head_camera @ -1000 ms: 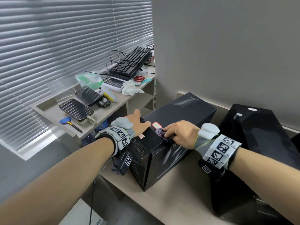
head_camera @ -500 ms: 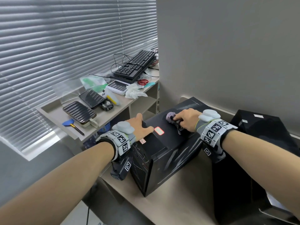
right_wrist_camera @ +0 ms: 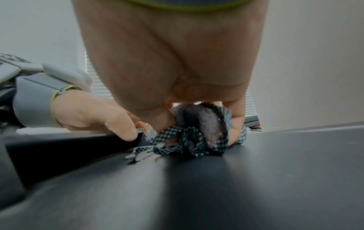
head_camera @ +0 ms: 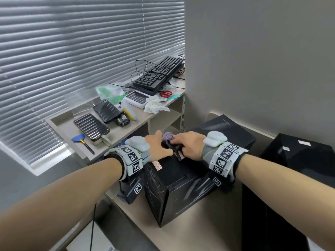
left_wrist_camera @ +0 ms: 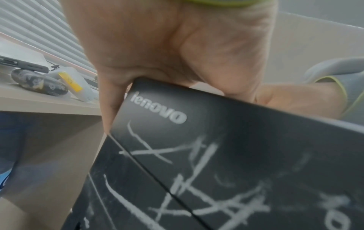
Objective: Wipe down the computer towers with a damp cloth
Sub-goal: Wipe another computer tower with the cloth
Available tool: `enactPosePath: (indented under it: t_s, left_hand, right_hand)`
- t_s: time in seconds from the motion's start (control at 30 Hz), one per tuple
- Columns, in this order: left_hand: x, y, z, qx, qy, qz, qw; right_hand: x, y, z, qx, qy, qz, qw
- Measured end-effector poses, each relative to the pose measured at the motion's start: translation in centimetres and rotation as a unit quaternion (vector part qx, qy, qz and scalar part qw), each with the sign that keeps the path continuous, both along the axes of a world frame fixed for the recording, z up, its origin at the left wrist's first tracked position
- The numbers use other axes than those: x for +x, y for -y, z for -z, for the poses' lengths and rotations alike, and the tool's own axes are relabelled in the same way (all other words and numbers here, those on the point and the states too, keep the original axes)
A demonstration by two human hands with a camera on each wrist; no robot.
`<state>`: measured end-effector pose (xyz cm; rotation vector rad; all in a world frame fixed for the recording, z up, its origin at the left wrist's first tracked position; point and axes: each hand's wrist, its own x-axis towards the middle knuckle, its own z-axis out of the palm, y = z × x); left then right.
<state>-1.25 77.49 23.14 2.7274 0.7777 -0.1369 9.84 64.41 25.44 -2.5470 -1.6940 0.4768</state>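
Grey walls and closed slatted window blinds [head_camera: 72, 60] back a low beige table [head_camera: 199, 223] on which a black scuffed computer tower [head_camera: 181, 182] lies on its side, with a second black computer tower [head_camera: 299, 160] just beside it toward the table's right edge. At the near tower's far left corner, the left hand [head_camera: 157, 144] clamps its grip on the case: the thumb lies on the top face and the fingers [left_wrist_camera: 107, 109] curl down over the edge beside the silver brand lettering, above white scratch marks. Right next to it, the right hand [head_camera: 188, 144] presses a bunched purple and black-and-white checked cloth [right_wrist_camera: 199, 130] onto the tower's top face, its grip closed around the wad with the fingertips bearing down. Behind the towers, along the blinds, a beige shelf [head_camera: 59, 124] carries two black keyboards [head_camera: 159, 73], red-handled scissors [head_camera: 165, 93], crumpled white tissue [head_camera: 154, 105] and ribbed dark trays [head_camera: 91, 128].
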Motion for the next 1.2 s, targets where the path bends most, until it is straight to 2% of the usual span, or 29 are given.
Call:
enactPosePath:
  t_s: [0.17, 0.27, 0.37, 0.5, 0.63, 0.8, 0.9, 0.97, 1.03, 1.2]
  left_hand:
    - [0.1, -0.3, -0.2, -0.018, 0.007, 0.013, 1.0]
    - [-0.1, -0.4, -0.4, -0.032, -0.002, 0.018, 0.999]
    - [-0.4, 0.0, -0.9, -0.01, -0.015, 0.018, 1.0]
    - [-0.8, 0.6, -0.8, -0.006, -0.017, 0.009, 1.0]
    - [-1.0, 1.0, -0.3, -0.029, -0.002, 0.004, 1.0]
    - [-1.1, 1.0, 0.0, -0.03, -0.003, -0.016, 0.999]
    - [-1.0, 1.4, 0.2, -0.042, -0.002, -0.049, 0.998]
    - [-1.0, 1.7, 0.1, -0.039, -0.009, -0.071, 0.997]
    - [-0.9, 1.7, -0.1, -0.043, -0.023, -0.078, 0.996]
    - [-0.3, 3.0, -0.2, -0.021, -0.029, -0.115, 0.993]
  right_hand:
    - [4.0, 2.9, 0.8, 0.029, 0.004, 0.049, 0.998]
    - [7.5, 4.2, -0.4, -0.014, 0.061, 0.11, 0.992]
    - [10.6, 5.3, -0.7, -0.058, 0.107, 0.173, 0.977]
    - [11.4, 5.2, -0.6, -0.089, 0.139, 0.229, 0.959]
    - [10.4, 3.9, -0.8, -0.102, 0.134, 0.201, 0.965]
    - [5.6, 1.7, -0.3, -0.092, 0.165, 0.064, 0.98]
    - [6.0, 2.8, 0.1, -0.059, 0.146, 0.017, 0.987]
    - [8.1, 3.8, 0.3, -0.038, 0.118, 0.023, 0.992]
    - [10.6, 4.8, 0.0, -0.032, 0.138, 0.05, 0.989]
    - [16.5, 5.9, -0.2, -0.083, 0.141, 0.136, 0.977]
